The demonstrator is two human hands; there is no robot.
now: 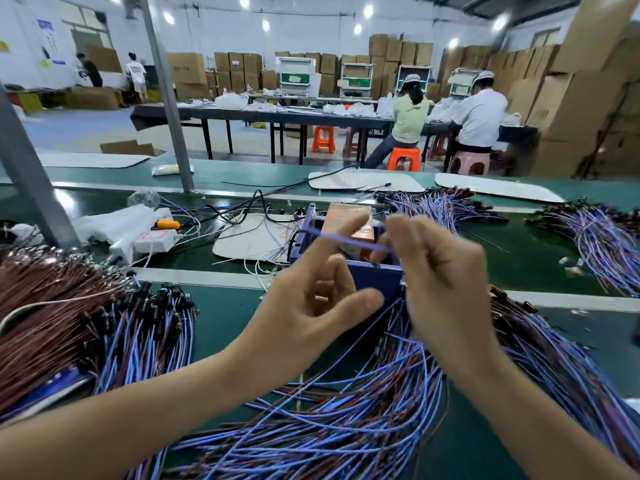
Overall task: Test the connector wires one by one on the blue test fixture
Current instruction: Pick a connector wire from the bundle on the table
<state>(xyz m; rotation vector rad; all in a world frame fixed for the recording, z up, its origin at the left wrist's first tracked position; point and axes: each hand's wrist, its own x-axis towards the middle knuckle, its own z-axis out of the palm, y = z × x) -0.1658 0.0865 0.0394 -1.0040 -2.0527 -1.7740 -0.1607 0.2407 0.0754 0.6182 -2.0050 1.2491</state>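
The blue test fixture (375,271), a box frame with an orange part inside, stands at the middle of the green bench, partly hidden behind my hands. A blue connector wire (349,241) stretches across its top between both hands, blurred. My left hand (311,303) is raised in front of the fixture with its index finger up against the wire's left end. My right hand (440,271) pinches the wire's right end, its other fingers curled. A big pile of blue and brown wires (346,410) lies below my hands.
More wire bundles lie at the left (62,323) and at the right (595,244). A white power strip (156,239) and cables sit behind the fixture to the left. A grey post (29,178) rises at the left. Two people sit at a far table.
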